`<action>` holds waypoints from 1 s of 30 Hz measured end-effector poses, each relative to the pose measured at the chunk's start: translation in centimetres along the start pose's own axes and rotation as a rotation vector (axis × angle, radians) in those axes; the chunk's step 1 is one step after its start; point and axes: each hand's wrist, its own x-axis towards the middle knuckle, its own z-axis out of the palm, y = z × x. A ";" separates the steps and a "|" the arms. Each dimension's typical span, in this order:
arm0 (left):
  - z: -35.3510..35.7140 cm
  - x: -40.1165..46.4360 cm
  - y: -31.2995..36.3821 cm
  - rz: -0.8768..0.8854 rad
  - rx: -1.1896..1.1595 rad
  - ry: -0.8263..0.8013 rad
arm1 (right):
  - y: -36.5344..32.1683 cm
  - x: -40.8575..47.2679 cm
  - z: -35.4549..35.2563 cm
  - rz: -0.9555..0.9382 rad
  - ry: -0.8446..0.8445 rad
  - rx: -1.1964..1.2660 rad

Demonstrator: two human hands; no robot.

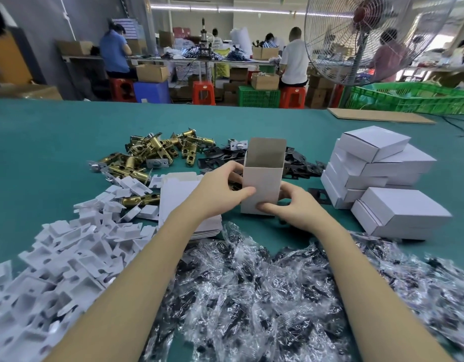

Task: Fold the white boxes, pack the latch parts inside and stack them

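A white box (262, 178) stands upright on the green table (56, 142), its top flap raised and its brown inside showing. My left hand (223, 188) grips its left side, thumb across the front. My right hand (290, 205) holds its lower right corner, thumb on the front. Flat white box blanks (178, 194) lie to the left under my left forearm. Brass latch parts (152, 152) are heaped further back, black plates (298, 163) behind the box. Closed white boxes (369, 168) are stacked at the right.
White plastic inserts (56, 257) cover the near left. Clear bags of black hardware (264, 291) fill the near middle and right. A cardboard sheet (379, 116), green crate (413, 97) and standing fan (356, 35) sit at the far right. People work at benches beyond.
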 end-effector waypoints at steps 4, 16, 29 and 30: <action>-3.6 0.9 -0.8 -0.050 0.022 -0.043 | 0.1 0.1 -0.1 0.026 -0.014 0.025; -4.9 11.7 -8.5 -0.582 0.434 0.246 | 0.8 0.7 0.2 0.044 -0.026 0.013; -6.3 13.5 -9.5 -0.605 0.033 0.418 | 0.5 0.9 0.4 0.076 -0.019 -0.008; -6.3 13.5 -9.4 -0.578 -0.010 0.451 | 0.5 0.8 0.4 0.080 -0.016 -0.004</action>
